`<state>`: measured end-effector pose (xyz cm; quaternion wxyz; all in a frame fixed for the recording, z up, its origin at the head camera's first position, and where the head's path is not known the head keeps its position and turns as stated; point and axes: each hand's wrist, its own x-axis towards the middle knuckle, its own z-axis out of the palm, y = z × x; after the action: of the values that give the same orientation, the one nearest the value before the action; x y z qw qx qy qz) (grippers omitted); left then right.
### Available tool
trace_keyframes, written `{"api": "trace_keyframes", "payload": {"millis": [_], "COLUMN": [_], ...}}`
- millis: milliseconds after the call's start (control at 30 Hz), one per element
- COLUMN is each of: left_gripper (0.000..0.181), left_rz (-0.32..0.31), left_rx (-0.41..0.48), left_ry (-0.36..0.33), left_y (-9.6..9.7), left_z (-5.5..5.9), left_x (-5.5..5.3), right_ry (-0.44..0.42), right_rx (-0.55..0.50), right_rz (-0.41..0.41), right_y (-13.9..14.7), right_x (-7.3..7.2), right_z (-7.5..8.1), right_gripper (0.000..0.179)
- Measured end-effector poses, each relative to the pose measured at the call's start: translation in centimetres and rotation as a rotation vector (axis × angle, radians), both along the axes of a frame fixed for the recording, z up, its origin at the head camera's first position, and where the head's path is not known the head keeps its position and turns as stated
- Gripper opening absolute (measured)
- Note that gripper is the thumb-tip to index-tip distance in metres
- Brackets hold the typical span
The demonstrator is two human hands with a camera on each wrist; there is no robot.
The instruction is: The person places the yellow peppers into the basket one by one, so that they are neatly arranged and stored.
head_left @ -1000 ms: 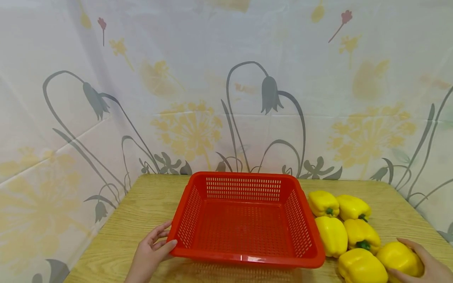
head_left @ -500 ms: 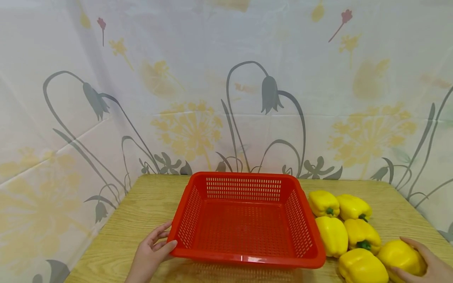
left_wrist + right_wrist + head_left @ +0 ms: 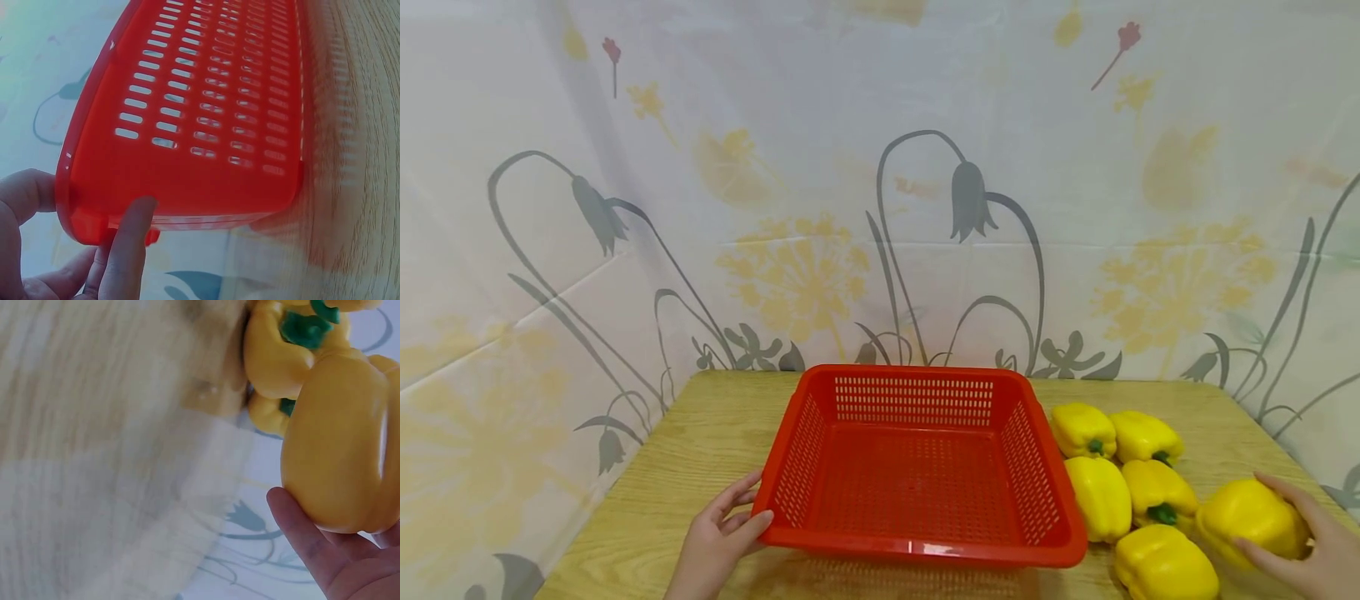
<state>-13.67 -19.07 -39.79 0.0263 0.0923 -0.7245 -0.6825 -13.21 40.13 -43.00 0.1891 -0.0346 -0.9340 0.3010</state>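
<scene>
A red plastic basket (image 3: 910,550) with slotted walls stands in the middle of the wooden table, with nothing in it. My left hand (image 3: 718,537) grips its near left corner, the thumb over the rim and the fingers on the outside wall, as the left wrist view shows on the basket (image 3: 187,187). On the right, my right hand (image 3: 1315,542) holds a yellow bell pepper (image 3: 1251,521) between thumb and fingers. In the right wrist view this bell pepper (image 3: 337,444) is up off the table, its lower end in the fingers.
Several other yellow bell peppers (image 3: 1161,492) with green stems lie grouped on the table (image 3: 722,417) right of the basket, the nearest ones close to its wall. Behind the table hangs a pale cloth (image 3: 850,167) with a flower print.
My right hand has lifted the bell pepper off the table and away from the group, slightly up and to the right. The left hand and the basket keep their place.
</scene>
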Motion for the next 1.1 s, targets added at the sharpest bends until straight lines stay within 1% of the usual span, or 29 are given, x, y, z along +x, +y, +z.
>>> {"api": "trace_keyframes", "payload": {"millis": [100,200,333,433,500,567,633,733,933,1100], "left_gripper": [0.055,0.055,0.054,0.054,0.054,0.054,0.055,0.054,0.054,0.054], "left_rz": [-0.003,-0.006,-0.011,-0.013,-0.014,-0.015,-0.016,-0.014,-0.016,-0.017], "left_rx": [0.002,0.008,0.011,0.013,0.013,0.017,0.019,0.023,0.014,0.019], "left_ry": [0.005,0.01,0.018,0.021,0.023,0.022,0.022,0.015,0.005,0.017], "left_y": [0.0,0.1,0.0,0.0,0.0,0.0,0.0,0.0,0.0,0.0], "left_z": [0.0,0.0,-0.1,0.0,-0.1,-0.1,-0.1,-0.2,-0.1,-0.1], "left_x": [0.0,0.0,-0.1,0.0,0.0,-0.1,-0.1,-0.1,-0.1,-0.1], "right_ry": [0.004,-0.021,-0.025,-0.023,-0.03,-0.011,0.029,0.056,0.078,0.1], "right_rx": [0.0,0.021,0.055,0.058,0.065,0.069,0.077,0.083,0.086,0.076], "right_rz": [0.005,0.011,0.058,0.111,0.13,0.143,0.153,0.166,0.197,0.232], "right_y": [-0.7,-1.2,-1.6,-2.0,-2.4,-2.8,-3.1,-3.6,-4.5,-5.2], "right_x": [-0.2,-0.4,-0.6,-0.8,-1.0,-1.1,-1.2,-1.5,-2.1,-2.7], "right_z": [0.9,2.0,3.2,4.0,4.4,4.6,4.7,4.8,5.0,5.3], "right_gripper": [0.089,0.085,0.084,0.083,0.082,0.083,0.083,0.084,0.083,0.083]}}
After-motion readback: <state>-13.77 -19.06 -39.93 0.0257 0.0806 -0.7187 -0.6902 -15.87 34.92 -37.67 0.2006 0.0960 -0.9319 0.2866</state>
